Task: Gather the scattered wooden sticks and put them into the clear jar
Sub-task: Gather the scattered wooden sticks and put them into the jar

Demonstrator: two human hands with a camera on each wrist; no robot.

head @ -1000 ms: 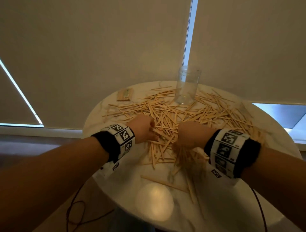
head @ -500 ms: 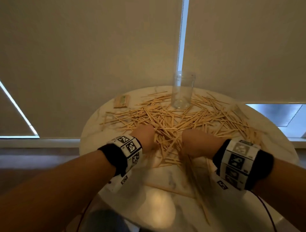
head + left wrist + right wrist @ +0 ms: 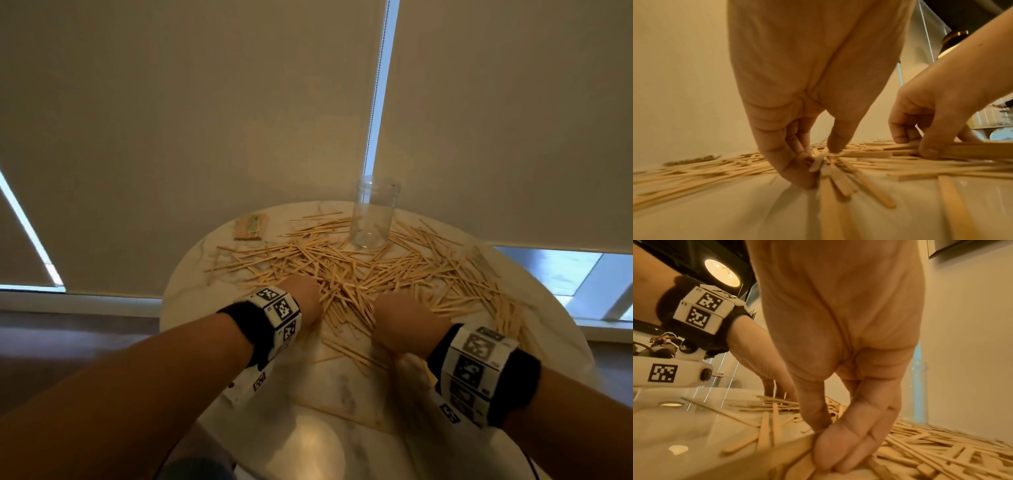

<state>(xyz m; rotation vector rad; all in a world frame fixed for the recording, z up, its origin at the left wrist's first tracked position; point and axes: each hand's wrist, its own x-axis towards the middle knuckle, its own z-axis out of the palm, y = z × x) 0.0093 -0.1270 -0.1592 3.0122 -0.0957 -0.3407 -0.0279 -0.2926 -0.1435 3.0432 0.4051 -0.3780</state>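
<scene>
Flat wooden sticks (image 3: 359, 270) lie scattered across the round white marble table (image 3: 308, 445). An empty clear jar (image 3: 373, 212) stands upright at the table's far edge, behind the pile. My left hand (image 3: 305, 301) is down at the pile's near left side; its thumb and fingers pinch a few sticks (image 3: 818, 162). My right hand (image 3: 397, 315) is at the near right side, its curled fingers (image 3: 838, 446) and thumb gripping a bundle of sticks (image 3: 793, 465). From the left wrist view the right hand (image 3: 931, 129) shows holding sticks low over the table.
A small flat wooden piece (image 3: 250, 226) lies at the table's far left. Loose sticks (image 3: 349, 353) lie near the front between my wrists. Beige roller blinds (image 3: 205, 120) hang close behind the table. A lamp's reflection (image 3: 301, 452) shines on the near tabletop.
Both hands stayed at the pile's near side, drawing slightly toward me. The head camera tilted, so the table sits lower in view. Sticks near the front shifted.
</scene>
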